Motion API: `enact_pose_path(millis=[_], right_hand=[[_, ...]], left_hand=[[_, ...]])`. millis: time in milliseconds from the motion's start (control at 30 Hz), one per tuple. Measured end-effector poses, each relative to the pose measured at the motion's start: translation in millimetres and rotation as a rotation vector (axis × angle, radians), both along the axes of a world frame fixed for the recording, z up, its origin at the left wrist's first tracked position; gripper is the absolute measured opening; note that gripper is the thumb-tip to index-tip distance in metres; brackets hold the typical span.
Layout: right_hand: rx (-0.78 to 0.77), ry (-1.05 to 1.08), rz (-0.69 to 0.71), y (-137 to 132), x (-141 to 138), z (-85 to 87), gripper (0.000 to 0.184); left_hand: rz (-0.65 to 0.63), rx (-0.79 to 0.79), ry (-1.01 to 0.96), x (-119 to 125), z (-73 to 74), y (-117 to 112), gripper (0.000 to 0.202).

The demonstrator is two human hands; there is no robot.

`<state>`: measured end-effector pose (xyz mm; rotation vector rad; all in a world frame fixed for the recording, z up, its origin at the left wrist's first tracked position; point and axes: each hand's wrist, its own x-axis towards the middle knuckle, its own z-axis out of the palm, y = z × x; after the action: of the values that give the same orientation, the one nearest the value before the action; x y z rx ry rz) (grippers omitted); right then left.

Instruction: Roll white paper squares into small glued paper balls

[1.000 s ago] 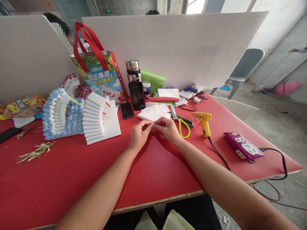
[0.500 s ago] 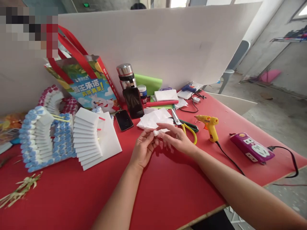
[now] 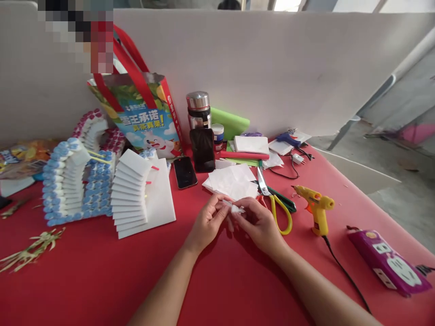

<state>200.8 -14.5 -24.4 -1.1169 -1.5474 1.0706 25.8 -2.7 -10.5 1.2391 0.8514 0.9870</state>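
Table (image 3: 217, 290): red; pale board (image 3: 258, 63) upright behind.
Left hand (image 3: 210, 224): grip closed on white scrap (image 3: 238, 209).
Right hand (image 3: 263, 224): grip pinching same scrap.
White scrap: between both hands' fingertips, just nearer than white sheets (image 3: 233, 179).
Scissors (image 3: 264, 189): beside right hand, blades pointing away.
Glue gun (image 3: 317, 209): yellow, farther right, near purple power strip (image 3: 389, 261).

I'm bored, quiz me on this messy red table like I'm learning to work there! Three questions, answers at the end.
1. True or false: the yellow glue gun sits between the scissors and the power strip.
2. What colour is the small piece that the left hand and right hand hold together?
3. What stands right behind the propped-up phone?
a) the scissors
b) the metal flask
c) the power strip

Key: 1 true; 2 white; 3 b.
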Motion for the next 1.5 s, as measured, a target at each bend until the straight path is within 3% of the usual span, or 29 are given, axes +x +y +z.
enact_pose_path(millis=[167,333,400,533,700,933,1100,1200,1267,1500], right_hand=[[0.247,-0.266,-0.019,-1,2,3.6,0.018],[0.331,-0.378,-0.014,1,2,12.4,0.023],[0.283,-0.542,-0.108,1,9,19.4,0.027],[0.014,-1.063,-0.506,0,31,27.8,0.031],[-0.099,-1.253,-0.523,1,38,18.6,0.029],[-0.160,-1.124,-0.497,2,41,13.9,0.030],[0.042,-0.786,-0.518,-1,49,13.1,0.049],[0.192,-0.448,-0.411,-4,44,13.3,0.047],[0.268,-0.334,-0.329,-8,38,16.0,0.047],[0.502,-0.466,-0.144,-18,29,24.3,0.044]], left_hand=[[-0.006,-0.060,-0.002,-4,0.6,2,0.032],[0.038,-0.019,-0.053,-3,-11.6,5,0.027],[0.065,-0.062,-0.131,-3,-15.7,8,0.028],[0.113,-0.082,-0.287,-6,-17.6,15,0.028],[0.146,-0.149,-0.441,-14,-17.8,15,0.032],[0.111,-0.149,-0.519,-16,-16.1,14,0.030],[0.103,-0.204,-0.536,-12,-11.7,16,0.026],[0.124,-0.229,-0.552,-13,-13.1,15,0.027],[0.146,-0.238,-0.575,-15,-15.1,15,0.028],[0.173,-0.258,-0.665,-13,-12.8,13,0.026]])
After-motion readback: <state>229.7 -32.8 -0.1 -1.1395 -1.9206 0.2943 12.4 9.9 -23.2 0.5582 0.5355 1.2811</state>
